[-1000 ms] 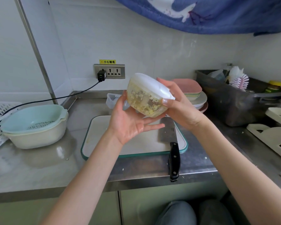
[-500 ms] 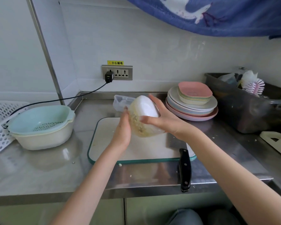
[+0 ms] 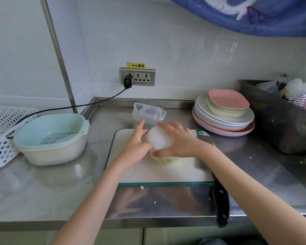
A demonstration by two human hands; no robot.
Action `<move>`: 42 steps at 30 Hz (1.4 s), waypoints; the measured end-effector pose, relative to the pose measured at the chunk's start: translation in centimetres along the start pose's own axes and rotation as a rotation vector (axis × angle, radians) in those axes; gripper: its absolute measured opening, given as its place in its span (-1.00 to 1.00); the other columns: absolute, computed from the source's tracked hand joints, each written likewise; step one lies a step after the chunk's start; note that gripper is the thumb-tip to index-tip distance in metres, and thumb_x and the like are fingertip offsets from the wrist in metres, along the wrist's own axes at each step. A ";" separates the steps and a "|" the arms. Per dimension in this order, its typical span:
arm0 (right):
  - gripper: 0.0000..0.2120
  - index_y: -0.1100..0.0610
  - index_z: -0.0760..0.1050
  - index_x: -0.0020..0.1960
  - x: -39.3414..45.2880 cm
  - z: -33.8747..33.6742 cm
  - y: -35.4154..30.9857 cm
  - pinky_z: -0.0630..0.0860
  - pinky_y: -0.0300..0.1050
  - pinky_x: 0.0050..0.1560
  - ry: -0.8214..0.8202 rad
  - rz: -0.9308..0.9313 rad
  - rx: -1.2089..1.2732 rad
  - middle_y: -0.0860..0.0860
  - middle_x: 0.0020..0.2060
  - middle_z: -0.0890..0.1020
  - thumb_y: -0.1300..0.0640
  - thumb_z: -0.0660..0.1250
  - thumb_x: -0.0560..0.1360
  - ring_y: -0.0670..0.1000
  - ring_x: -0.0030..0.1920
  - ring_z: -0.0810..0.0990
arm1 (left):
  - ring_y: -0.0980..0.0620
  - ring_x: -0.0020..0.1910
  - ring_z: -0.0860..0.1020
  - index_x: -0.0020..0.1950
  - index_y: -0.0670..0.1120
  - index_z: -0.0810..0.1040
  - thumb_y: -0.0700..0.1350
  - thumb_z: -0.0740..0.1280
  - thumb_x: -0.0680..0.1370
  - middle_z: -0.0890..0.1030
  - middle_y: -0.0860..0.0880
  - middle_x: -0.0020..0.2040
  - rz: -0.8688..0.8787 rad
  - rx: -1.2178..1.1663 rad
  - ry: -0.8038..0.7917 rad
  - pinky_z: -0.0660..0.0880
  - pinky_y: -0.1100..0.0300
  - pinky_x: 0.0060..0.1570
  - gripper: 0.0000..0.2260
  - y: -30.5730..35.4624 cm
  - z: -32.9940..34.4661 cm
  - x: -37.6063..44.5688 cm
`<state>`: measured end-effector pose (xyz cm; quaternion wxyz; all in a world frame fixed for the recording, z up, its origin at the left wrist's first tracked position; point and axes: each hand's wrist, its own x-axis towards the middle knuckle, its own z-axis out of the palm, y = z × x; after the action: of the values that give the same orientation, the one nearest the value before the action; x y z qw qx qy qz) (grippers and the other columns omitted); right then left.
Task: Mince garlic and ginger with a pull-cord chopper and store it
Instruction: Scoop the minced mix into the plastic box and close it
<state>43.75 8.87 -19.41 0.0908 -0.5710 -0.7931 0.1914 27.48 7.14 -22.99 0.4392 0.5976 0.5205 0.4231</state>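
The pull-cord chopper [image 3: 160, 141], a clear bowl of yellowish mince under a white domed lid, stands on the white cutting board [image 3: 166, 171]. My left hand [image 3: 137, 147] holds its left side, fingers wrapped against the bowl. My right hand [image 3: 178, 143] grips the lid from the right, thumb at the lid's lower edge and fingers over the top. Behind the board lies a small clear storage box [image 3: 148, 114] with its lid on. The chopper's cord is hidden.
A black-handled cleaver [image 3: 219, 197] lies along the board's right edge, handle toward me. A mint colander in a cream basin [image 3: 50, 138] and a white basket [image 3: 2, 135] stand left. Stacked plates [image 3: 223, 117] and a dark bin [image 3: 281, 121] sit right. Mince bits dot the steel counter [image 3: 42, 188].
Both hands brought the chopper down from chest height onto the cutting board and turned it upright. My view tipped down toward the counter.
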 end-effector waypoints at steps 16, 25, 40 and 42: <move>-0.45 0.15 0.16 0.50 14.4 -0.9 0.7 0.42 0.00 0.26 0.190 0.046 0.371 0.13 0.38 0.39 0.04 0.23 0.58 0.18 0.28 0.47 | 0.03 0.48 0.18 0.48 0.30 0.17 0.47 0.41 0.10 0.13 0.27 0.50 0.168 0.750 -0.098 0.23 -0.02 0.43 -0.01 1.9 -0.8 1.5; -0.85 0.08 0.58 -0.16 7.5 -1.8 3.6 0.37 -0.20 -0.11 0.151 -0.042 0.094 -0.04 -0.24 0.57 0.01 0.38 0.48 0.02 -0.13 0.52 | 0.05 0.41 0.28 0.43 0.28 0.27 0.35 0.49 0.17 0.24 0.25 0.45 0.129 0.717 0.026 0.27 0.09 0.38 -0.13 0.3 -3.8 0.8; -0.32 -0.21 0.30 0.39 0.2 -3.3 -3.5 0.41 -0.06 0.19 0.307 -0.293 -0.132 -0.03 0.35 0.41 -0.44 0.24 0.34 0.04 0.30 0.43 | 0.27 0.36 0.14 0.53 0.23 -0.29 -0.14 0.65 0.21 0.05 0.24 0.38 -0.024 0.273 0.059 0.22 0.28 0.27 0.28 -0.5 -7.3 -3.8; -0.11 -0.33 -0.01 0.47 2.2 -1.8 -6.7 0.21 0.19 0.39 0.053 -0.296 -0.166 0.03 0.51 0.16 -0.50 0.27 0.25 0.20 0.48 0.14 | 0.19 0.38 0.29 0.52 0.27 -0.29 -0.24 0.63 0.23 0.13 0.30 0.33 -0.016 0.223 0.103 0.41 0.21 0.22 0.28 -0.7 -7.0 -3.6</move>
<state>37.81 9.44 -15.16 0.0912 -0.4583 -0.8790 0.0947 20.23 4.17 -22.02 0.3462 0.6162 0.5907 0.3893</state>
